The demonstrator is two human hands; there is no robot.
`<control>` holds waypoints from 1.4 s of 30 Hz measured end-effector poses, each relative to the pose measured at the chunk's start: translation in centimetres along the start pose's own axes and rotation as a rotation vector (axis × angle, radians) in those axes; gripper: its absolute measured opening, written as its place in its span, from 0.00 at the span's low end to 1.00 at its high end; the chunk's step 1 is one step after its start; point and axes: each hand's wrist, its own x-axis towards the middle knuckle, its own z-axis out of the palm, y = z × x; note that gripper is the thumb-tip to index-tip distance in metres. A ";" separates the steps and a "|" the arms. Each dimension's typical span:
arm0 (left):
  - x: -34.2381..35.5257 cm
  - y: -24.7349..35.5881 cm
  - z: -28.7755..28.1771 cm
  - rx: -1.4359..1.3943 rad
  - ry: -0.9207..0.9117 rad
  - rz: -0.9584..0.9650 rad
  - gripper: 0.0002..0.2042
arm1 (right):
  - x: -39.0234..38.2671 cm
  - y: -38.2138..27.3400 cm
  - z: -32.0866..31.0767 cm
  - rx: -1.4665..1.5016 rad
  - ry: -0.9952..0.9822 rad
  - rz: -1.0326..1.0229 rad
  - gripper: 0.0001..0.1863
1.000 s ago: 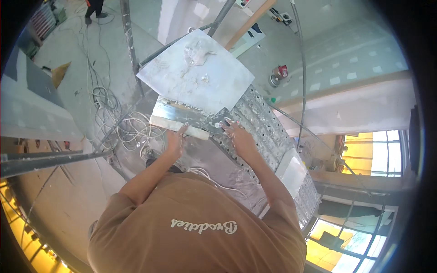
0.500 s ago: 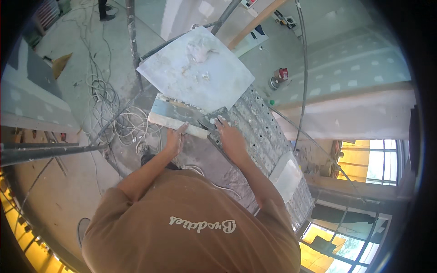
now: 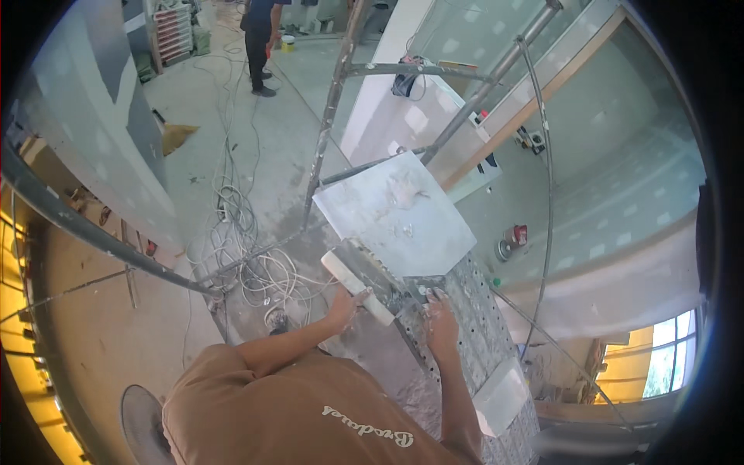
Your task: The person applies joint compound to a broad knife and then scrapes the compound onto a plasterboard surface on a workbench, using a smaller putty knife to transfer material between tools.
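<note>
My left hand (image 3: 343, 311) is wrapped around the long pale back of a wide filling knife (image 3: 358, 287). Its broad grey blade, smeared with plaster, slants up and to the right. Closed around a smaller putty knife (image 3: 425, 288) is my right hand (image 3: 441, 324), the dark blade lying close to the wide knife's right end; whether the two blades touch I cannot tell. Just beyond both tools lies a white square board (image 3: 372, 203), with a lump of wet plaster (image 3: 405, 192) on its far part.
The board rests on a perforated, plaster-spattered scaffold plank (image 3: 474, 329); a white slab (image 3: 500, 397) lies nearer. Scaffold tubes (image 3: 332, 112) rise around me. Tangled cables (image 3: 240, 225) cover the floor at left. A person (image 3: 260, 46) stands far off, near a yellow bucket (image 3: 287, 44).
My view has turned, so the board and both hands appear further right and lower. The wide knife has swung from nearly level to a steep slant. Both hands keep their tools.
</note>
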 end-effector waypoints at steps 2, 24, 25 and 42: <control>1.0 0.8 -0.6 0.044 -0.027 0.010 0.26 | 0.1 -0.3 -0.8 0.122 0.085 -0.046 0.21; 11.3 2.8 -2.6 0.410 0.478 0.492 0.43 | 1.0 -4.3 3.2 0.181 -0.042 -0.041 0.17; 11.4 2.6 -2.7 0.432 0.503 0.530 0.43 | 1.2 -4.3 3.2 0.173 -0.054 -0.033 0.17; 11.5 2.8 -2.5 0.347 0.514 0.554 0.37 | 7.0 -3.7 5.5 -0.117 -0.151 -0.160 0.22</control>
